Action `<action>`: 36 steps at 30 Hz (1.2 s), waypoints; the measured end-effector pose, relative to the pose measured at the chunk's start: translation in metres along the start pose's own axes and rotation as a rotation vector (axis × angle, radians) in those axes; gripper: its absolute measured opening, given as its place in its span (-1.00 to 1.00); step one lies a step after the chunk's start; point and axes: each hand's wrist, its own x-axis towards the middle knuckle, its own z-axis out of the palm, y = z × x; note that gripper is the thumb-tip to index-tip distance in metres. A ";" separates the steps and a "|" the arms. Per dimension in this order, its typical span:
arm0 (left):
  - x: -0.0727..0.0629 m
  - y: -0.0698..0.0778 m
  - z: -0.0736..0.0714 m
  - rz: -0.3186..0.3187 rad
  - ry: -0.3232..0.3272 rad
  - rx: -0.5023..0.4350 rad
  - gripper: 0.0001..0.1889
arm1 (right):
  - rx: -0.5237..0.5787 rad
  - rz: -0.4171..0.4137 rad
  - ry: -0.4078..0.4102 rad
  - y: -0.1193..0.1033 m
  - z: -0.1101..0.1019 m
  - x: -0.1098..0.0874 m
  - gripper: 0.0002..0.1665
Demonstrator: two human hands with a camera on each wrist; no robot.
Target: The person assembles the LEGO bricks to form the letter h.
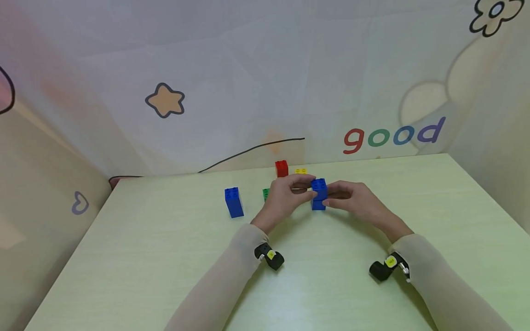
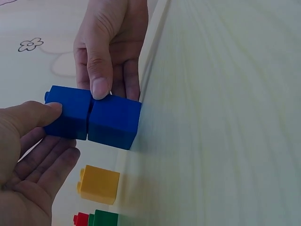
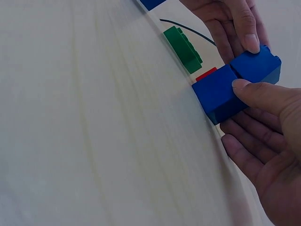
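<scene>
The left hand [image 1: 283, 200] blocks the stack [image 1: 319, 195] on the left; the right hand [image 1: 359, 201] blocks the right. Rear-left approach: obstructed by the red block [image 1: 282, 168] and yellow block [image 1: 301, 171], wall [image 1: 248, 101] behind. Narrow gap: between blue block [image 1: 234, 203] and green block [image 1: 266, 195]. Wide passages: table [image 1: 323, 285] between the forearms [image 1: 217, 280]; left of the blue block.

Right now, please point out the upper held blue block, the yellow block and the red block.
Upper blue block [image 2: 74, 114], left wrist view, side face.
Yellow block [image 2: 99, 184], left wrist view, side face.
Red block [image 1: 282, 171], head view, front face.
</scene>
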 end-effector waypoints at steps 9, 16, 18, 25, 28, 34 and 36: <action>0.000 -0.001 -0.001 0.019 -0.015 0.034 -0.57 | -0.009 0.003 -0.001 0.000 0.001 0.001 -0.48; 0.001 -0.002 -0.002 0.058 -0.033 0.057 -0.56 | -0.011 -0.004 0.000 0.001 0.001 0.001 -0.48; 0.001 -0.003 -0.002 0.069 -0.037 0.059 -0.56 | -0.011 -0.005 0.000 0.001 0.001 0.000 -0.48; 0.002 -0.004 -0.003 0.086 -0.055 0.069 -0.55 | -0.002 -0.001 0.001 0.001 0.001 0.000 -0.47; 0.002 -0.004 -0.004 0.089 -0.062 0.080 -0.55 | 0.002 -0.003 -0.001 0.000 0.001 0.000 -0.47; 0.003 -0.003 -0.004 0.102 -0.074 0.114 -0.55 | -0.001 -0.005 -0.006 -0.001 0.001 0.000 -0.48; 0.003 -0.003 -0.004 0.105 -0.077 0.125 -0.55 | 0.000 -0.002 -0.006 -0.001 0.001 -0.001 -0.48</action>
